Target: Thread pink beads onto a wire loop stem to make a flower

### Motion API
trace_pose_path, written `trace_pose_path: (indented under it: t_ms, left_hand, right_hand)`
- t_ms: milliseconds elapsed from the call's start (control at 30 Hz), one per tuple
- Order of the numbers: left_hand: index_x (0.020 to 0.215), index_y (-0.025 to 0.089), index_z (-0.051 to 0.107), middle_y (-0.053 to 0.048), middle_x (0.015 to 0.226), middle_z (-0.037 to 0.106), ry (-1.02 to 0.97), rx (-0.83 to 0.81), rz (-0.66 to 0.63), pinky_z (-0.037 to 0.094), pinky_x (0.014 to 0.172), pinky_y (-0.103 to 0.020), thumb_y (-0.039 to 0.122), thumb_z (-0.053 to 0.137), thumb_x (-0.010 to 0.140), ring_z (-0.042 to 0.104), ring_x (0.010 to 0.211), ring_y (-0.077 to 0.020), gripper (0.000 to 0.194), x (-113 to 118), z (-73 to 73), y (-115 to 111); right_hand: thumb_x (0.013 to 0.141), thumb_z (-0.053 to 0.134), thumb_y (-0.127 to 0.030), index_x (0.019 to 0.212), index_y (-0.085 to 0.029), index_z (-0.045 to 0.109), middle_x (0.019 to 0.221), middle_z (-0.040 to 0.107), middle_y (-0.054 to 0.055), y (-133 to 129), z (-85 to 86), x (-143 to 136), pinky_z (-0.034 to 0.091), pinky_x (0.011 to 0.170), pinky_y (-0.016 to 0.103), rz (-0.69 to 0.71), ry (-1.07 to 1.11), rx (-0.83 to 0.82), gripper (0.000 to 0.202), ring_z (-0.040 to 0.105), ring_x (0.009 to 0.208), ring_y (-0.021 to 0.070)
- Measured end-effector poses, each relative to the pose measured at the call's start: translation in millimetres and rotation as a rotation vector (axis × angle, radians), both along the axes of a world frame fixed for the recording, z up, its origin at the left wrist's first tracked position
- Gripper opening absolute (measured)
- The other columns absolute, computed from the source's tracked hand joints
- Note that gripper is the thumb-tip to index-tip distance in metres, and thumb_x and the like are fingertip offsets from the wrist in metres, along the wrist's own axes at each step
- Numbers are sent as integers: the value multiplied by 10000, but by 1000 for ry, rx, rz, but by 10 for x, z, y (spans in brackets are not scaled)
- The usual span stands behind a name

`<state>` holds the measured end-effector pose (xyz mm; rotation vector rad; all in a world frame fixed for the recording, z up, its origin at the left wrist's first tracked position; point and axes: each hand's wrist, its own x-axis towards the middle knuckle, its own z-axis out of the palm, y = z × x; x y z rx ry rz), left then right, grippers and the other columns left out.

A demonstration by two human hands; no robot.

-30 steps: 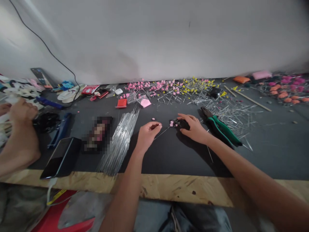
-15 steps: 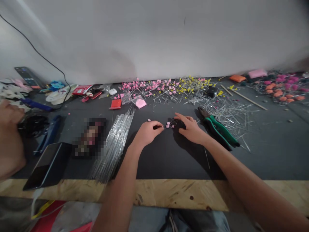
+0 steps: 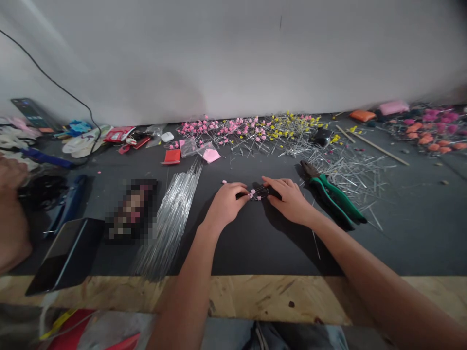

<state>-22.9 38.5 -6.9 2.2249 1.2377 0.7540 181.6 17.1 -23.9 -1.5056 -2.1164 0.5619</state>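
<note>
One strip of bare wood (image 3: 255,299) edges the dark tabletop (image 3: 237,253) nearest the person. A single loose wire (image 3: 316,245) lies just past it, by the right forearm. At the left, a dark phone (image 3: 54,255) rests tilted near the wood, and a thick bundle of straight silver wires (image 3: 173,209) slants away beside the left arm.

Farther in, the small cluster of pink-headed wires (image 3: 259,198) lies on the tabletop between the two hands. The left hand (image 3: 228,201) has thumb and forefinger tips brought close together at the pink heads; I cannot tell whether they clamp one. The right hand (image 3: 288,200) holds thumb and forefinger apart at the cluster's other side. A pink bead (image 3: 224,182) sits just beyond the left knuckles.

Green-handled pliers (image 3: 337,197) lie right of the right hand, touching a scatter of cut wires (image 3: 359,170). Another person's hand (image 3: 12,175) shows at the left edge.

Beyond are a red block (image 3: 171,156), a pink packet (image 3: 211,155), then heaped pink-tipped (image 3: 233,129) and yellow-tipped (image 3: 292,125) wires before the pale wall (image 3: 233,53).
</note>
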Motion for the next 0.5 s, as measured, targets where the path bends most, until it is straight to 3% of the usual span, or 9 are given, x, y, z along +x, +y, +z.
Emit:
trace_pose_path:
  t_ms: [500]
  left_hand:
    - [874,209,667,-20,1079,642,97,-41,11,397,923,-366,222,495,832,563,990,-182,178,2,22,-57]
  right_hand:
    - [813,441,-218,1289,-277,426,1231,553,22,-13,8,-1,330,919,441,1,-57,11,480,428,1110,259]
